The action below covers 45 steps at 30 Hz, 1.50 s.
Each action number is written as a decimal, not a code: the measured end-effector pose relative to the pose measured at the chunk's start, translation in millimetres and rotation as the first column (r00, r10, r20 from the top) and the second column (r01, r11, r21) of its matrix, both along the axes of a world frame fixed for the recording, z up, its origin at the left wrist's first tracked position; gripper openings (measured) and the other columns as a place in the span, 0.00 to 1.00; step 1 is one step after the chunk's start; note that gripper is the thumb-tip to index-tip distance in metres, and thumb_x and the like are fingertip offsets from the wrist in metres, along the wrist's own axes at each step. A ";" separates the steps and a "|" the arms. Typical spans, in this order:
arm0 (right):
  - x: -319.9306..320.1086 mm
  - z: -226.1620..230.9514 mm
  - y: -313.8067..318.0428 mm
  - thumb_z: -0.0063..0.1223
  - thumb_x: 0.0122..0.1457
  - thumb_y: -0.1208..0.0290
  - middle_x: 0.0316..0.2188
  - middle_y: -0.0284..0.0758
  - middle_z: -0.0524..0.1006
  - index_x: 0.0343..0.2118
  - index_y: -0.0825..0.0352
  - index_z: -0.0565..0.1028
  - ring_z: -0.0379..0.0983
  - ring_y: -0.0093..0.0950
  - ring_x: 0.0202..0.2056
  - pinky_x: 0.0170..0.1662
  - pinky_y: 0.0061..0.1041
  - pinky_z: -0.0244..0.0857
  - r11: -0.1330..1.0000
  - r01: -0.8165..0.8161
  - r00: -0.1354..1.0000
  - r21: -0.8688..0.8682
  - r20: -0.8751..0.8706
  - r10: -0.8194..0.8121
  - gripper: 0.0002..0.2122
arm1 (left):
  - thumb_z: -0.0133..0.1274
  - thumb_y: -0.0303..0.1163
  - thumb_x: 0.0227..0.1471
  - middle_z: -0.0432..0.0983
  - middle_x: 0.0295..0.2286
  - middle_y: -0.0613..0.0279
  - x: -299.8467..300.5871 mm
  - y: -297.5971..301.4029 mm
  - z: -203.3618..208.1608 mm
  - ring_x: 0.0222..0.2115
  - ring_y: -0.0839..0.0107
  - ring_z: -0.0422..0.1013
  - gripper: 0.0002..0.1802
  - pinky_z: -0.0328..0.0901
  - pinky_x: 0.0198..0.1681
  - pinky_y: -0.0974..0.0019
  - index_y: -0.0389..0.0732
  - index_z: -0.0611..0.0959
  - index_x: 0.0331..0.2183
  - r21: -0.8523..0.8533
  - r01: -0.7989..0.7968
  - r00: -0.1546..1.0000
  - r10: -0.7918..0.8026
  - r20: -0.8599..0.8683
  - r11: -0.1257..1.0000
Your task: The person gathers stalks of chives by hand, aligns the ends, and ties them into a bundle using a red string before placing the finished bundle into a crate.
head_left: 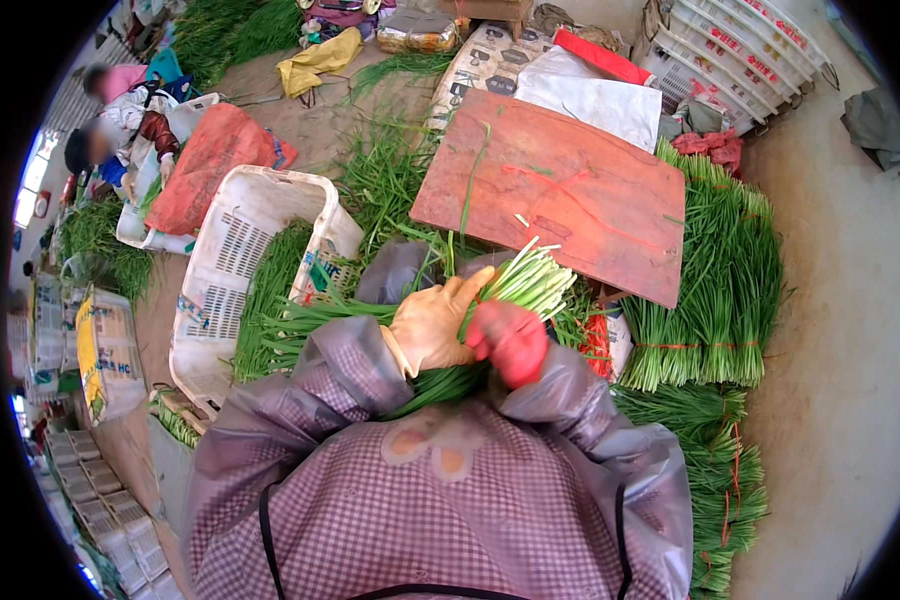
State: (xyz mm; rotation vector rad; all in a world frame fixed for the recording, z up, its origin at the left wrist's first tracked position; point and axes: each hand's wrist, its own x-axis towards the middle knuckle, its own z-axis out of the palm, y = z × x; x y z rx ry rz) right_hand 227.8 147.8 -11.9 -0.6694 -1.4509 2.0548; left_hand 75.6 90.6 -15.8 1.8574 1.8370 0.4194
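Left hand point(432, 325), tan-gloved, and right hand point(510, 340), red-gloved, are both gripping mid-stalk a bundle of green chives point(525, 282): seemingly light, limp, bruisable, best held near its pale cut ends.

A tan-gloved left hand point(432, 325) and red-gloved right hand point(510, 342) clasp green, pale-ended chives point(523, 283) above purple-checked sleeves point(310, 400), beside a reddish-brown board point(560, 190) and a seemingly white crate point(232, 262).
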 end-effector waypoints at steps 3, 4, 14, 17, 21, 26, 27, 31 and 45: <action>11.3 -5.7 18.4 0.41 0.66 0.58 0.13 0.29 0.69 0.21 0.65 0.73 0.57 0.16 0.11 0.15 0.16 0.49 0.961 0.173 0.984 -0.217 0.001 -0.177 0.20 | 0.66 0.53 0.32 0.65 0.50 0.48 1.7 -2.2 -2.8 0.51 0.50 0.63 0.53 0.61 0.53 0.55 0.43 0.62 0.58 0.183 0.028 0.998 -0.038 0.053 0.983; 11.9 -6.4 21.8 0.40 0.66 0.56 0.13 0.28 0.69 0.22 0.64 0.73 0.55 0.15 0.11 0.15 0.16 0.47 0.950 0.201 0.975 -0.239 -0.050 -0.218 0.20 | 0.66 0.54 0.31 0.64 0.50 0.48 0.5 -2.0 -2.5 0.52 0.50 0.62 0.53 0.59 0.55 0.54 0.44 0.63 0.57 0.255 0.059 0.995 -0.076 0.057 0.965; -1.4 6.0 23.4 0.41 0.65 0.56 0.12 0.28 0.68 0.22 0.65 0.74 0.55 0.14 0.12 0.16 0.15 0.48 0.996 0.090 0.996 -0.020 0.024 -0.090 0.20 | 0.55 0.28 0.49 0.67 0.41 0.56 -10.4 1.5 -25.3 0.46 0.58 0.64 0.13 0.57 0.53 0.57 0.41 0.80 0.40 0.238 0.008 0.823 -0.142 0.549 0.971; 0.4 7.8 19.2 0.41 0.65 0.58 0.12 0.29 0.68 0.21 0.66 0.74 0.55 0.14 0.11 0.16 0.15 0.47 0.992 0.123 0.992 -0.042 -0.006 -0.124 0.20 | 0.53 0.25 0.46 0.67 0.40 0.53 -13.8 8.1 -5.3 0.45 0.57 0.64 0.12 0.58 0.53 0.58 0.39 0.79 0.37 0.138 0.080 0.854 -0.139 0.501 0.987; 1.9 18.4 13.4 0.42 0.65 0.56 0.15 0.29 0.70 0.23 0.66 0.75 0.59 0.15 0.14 0.17 0.14 0.50 0.997 0.061 0.998 0.046 -0.036 -0.059 0.20 | 0.53 0.24 0.42 0.68 0.40 0.51 -19.6 25.9 21.9 0.45 0.55 0.65 0.12 0.60 0.51 0.58 0.35 0.77 0.34 0.048 0.312 0.834 -0.298 0.464 0.949; 22.2 16.9 -4.3 0.47 0.63 0.64 0.21 0.28 0.72 0.35 0.66 0.75 0.63 0.15 0.20 0.24 0.15 0.58 0.999 -0.032 0.998 -0.016 -0.051 0.032 0.11 | 0.59 0.29 0.40 0.66 0.37 0.50 -20.1 19.8 -0.9 0.40 0.53 0.65 0.13 0.62 0.46 0.57 0.38 0.78 0.33 0.228 0.311 0.851 -0.377 0.366 0.923; 27.0 17.0 -8.7 0.50 0.62 0.67 0.23 0.28 0.72 0.39 0.67 0.74 0.64 0.15 0.21 0.25 0.15 0.60 0.998 -0.038 0.997 -0.051 -0.073 0.035 0.09 | 0.59 0.29 0.40 0.66 0.36 0.51 -17.5 20.6 -4.1 0.40 0.53 0.65 0.13 0.62 0.46 0.57 0.38 0.78 0.32 0.266 0.275 0.848 -0.363 0.387 0.924; 45.9 -2.6 -10.0 0.57 0.57 0.75 0.26 0.27 0.73 0.47 0.68 0.72 0.66 0.14 0.25 0.29 0.16 0.65 0.999 -0.020 0.984 0.043 0.181 0.012 0.15 | 0.56 0.27 0.38 0.64 0.33 0.56 -14.4 13.8 -0.4 0.38 0.60 0.64 0.09 0.60 0.45 0.60 0.37 0.76 0.27 0.255 0.147 0.849 -0.254 0.463 0.956; 27.3 -20.6 -12.0 0.55 0.55 0.73 0.30 0.39 0.71 0.44 0.69 0.74 0.70 0.35 0.32 0.36 0.30 0.64 0.897 -0.042 0.960 0.440 0.265 -0.085 0.14 | 0.52 0.23 0.30 0.66 0.27 0.52 -16.8 14.5 -15.7 0.34 0.57 0.66 0.07 0.62 0.40 0.61 0.35 0.74 0.21 0.371 -0.001 0.842 -0.200 0.501 0.929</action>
